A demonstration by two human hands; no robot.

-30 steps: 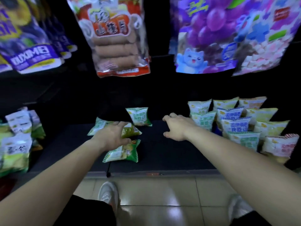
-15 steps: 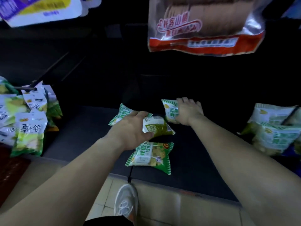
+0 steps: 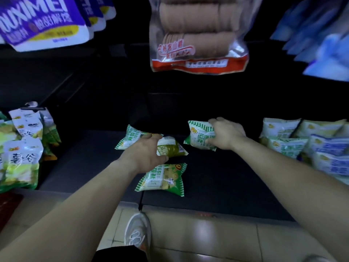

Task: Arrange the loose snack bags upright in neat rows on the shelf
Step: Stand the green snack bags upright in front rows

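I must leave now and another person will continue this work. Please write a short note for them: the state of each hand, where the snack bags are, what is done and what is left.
Left hand: closed on the dark green bag, which lies over a flat light green bag.
Right hand: gripping a green and white bag at the back of the shelf.
Third loose bag: flat near the front edge, untouched.
Done: rows of bags on the right already stand.
Left: stand the four middle bags upright in rows.
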